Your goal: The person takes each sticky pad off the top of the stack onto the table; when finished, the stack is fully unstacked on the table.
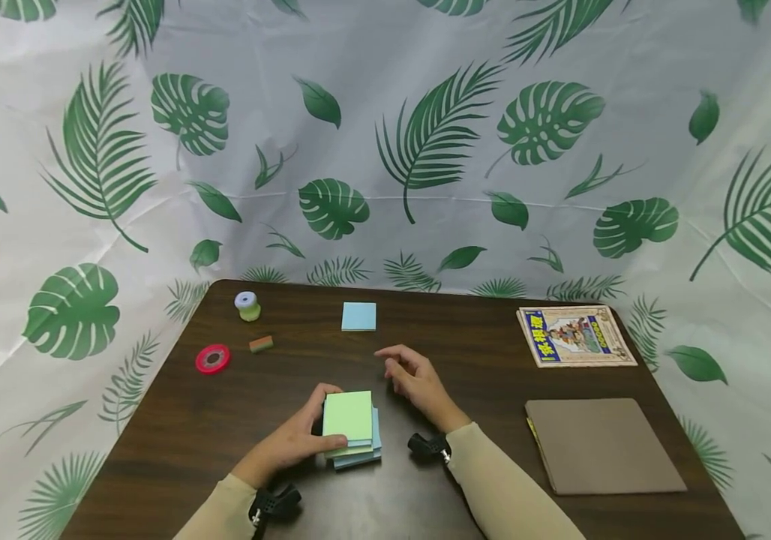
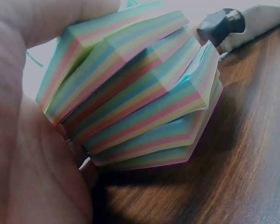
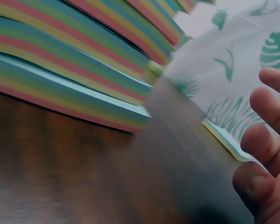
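My left hand (image 1: 287, 441) grips a stack of sticky note pads (image 1: 349, 415) near the front middle of the table. The thumb lies on the near side of the pale green top pad, fingers round the far left side. Layered green, blue, yellow and pink edges of several pads (image 2: 140, 93) fan unevenly in the left wrist view; the lowest ones sit near or on the table. To the right of the stack, my right hand (image 1: 422, 386) hovers with loosely bent fingers and holds nothing. Beyond it lies a single light blue sticky note pad (image 1: 359, 316).
On the left are a red ring-shaped roll (image 1: 213, 359), an orange and green block (image 1: 261, 343) and a small green container with a pale top (image 1: 247, 306). An illustrated booklet (image 1: 576, 336) and a brown-covered book (image 1: 604, 446) lie on the right. A leaf-patterned curtain (image 1: 372, 150) hangs behind.
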`<control>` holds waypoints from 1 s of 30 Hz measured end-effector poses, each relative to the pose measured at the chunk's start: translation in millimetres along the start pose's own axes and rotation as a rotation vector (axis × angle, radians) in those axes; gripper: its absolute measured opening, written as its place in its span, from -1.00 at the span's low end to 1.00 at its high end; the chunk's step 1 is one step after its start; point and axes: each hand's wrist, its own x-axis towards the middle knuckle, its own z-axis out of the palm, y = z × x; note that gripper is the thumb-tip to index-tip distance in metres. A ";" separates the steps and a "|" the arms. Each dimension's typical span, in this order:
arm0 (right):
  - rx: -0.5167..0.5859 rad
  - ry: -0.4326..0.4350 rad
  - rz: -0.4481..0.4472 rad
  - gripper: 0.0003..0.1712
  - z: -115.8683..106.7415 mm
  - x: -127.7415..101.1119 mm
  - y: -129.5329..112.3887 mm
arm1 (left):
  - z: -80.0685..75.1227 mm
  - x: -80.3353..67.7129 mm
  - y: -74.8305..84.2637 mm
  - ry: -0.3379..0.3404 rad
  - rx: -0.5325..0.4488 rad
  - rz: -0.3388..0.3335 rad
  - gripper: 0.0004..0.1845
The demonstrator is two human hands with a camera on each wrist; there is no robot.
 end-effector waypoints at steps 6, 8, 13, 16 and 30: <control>0.045 -0.128 -0.055 -0.64 7.9 -12.1 -7.7 | -0.5 1.4 0.1 0.025 0.039 -0.017 -0.27; 0.062 -0.172 -0.090 -0.62 10.8 -13.9 -11.0 | -0.2 1.4 0.6 0.030 0.050 -0.018 -0.28; 0.098 -0.239 -0.100 -0.55 17.2 -15.0 -17.6 | 0.6 1.3 2.8 0.037 0.053 -0.024 -0.28; 0.105 -0.266 -0.073 -0.46 18.3 -15.0 -17.3 | 0.7 1.8 2.8 0.033 0.049 -0.020 -0.26; -0.012 -0.338 -0.146 -0.52 20.9 -12.3 -10.5 | -0.5 2.6 5.0 -0.015 -0.013 -0.013 -0.23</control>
